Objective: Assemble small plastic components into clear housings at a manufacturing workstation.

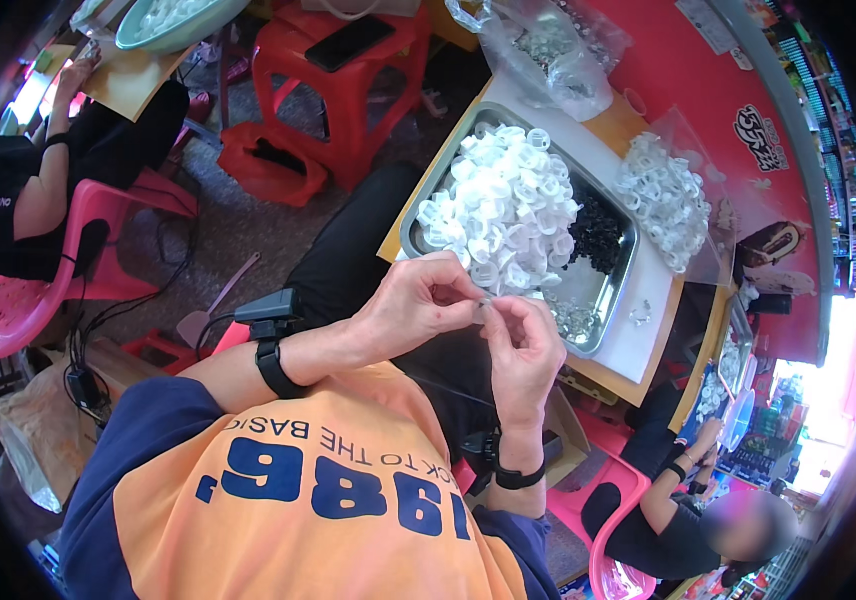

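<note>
My left hand (pixel 432 302) and my right hand (pixel 523 352) meet just in front of a metal tray. Thumb and forefinger of each are pinched together on a tiny part (pixel 485 301), too small to make out. In the tray (pixel 610 318) lies a heap of white plastic ring-like pieces (pixel 508 200). Beside the heap are small black pieces (pixel 600 232), and small shiny metal pieces (pixel 576 320) lie in the tray's near corner. Both wrists wear black bands.
Right of the tray is a bag of clear plastic pieces (pixel 663 200); another plastic bag (pixel 553 55) stands behind it. A red stool (pixel 343 85) holds a phone (pixel 350 43). Co-workers sit at left (pixel 38 200) and lower right (pixel 668 520). Cables (pixel 128 320) trail over the floor.
</note>
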{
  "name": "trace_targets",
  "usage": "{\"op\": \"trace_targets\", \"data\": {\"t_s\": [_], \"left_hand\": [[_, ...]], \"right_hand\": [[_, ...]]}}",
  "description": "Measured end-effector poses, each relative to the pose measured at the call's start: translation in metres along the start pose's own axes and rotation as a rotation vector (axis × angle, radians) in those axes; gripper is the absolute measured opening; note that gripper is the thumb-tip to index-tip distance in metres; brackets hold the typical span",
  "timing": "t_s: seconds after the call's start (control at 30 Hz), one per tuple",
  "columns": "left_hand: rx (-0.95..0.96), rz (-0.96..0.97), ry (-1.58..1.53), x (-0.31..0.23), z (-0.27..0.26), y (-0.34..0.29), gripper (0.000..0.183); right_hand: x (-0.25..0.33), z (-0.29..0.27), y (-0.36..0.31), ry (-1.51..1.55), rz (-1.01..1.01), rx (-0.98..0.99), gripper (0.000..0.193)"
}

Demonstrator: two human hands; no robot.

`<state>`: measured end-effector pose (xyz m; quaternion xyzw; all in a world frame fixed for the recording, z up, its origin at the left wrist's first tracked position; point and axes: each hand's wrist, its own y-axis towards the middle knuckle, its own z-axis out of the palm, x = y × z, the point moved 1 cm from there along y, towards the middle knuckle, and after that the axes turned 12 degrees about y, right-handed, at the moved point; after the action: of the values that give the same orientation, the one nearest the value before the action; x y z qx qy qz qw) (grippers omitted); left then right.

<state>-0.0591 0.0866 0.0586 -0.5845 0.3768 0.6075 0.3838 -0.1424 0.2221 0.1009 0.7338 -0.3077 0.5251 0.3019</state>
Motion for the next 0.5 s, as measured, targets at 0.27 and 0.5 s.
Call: {"op": "trace_targets", "data": {"t_s": [0.27,0.5], "left_hand": [[-0.014,0.068,-0.019,0.005,-0.003,0.005,0.011],[-0.099,0.413,0.45,-0.016,-0.011,0.001,0.022]], "right_hand": [[0.001,0.006,0.002,-0.026,-0.053,-0.064,0.012],[0.005,0.0,0.0,-0.23,-0.287,-0.078,0.016]]}}
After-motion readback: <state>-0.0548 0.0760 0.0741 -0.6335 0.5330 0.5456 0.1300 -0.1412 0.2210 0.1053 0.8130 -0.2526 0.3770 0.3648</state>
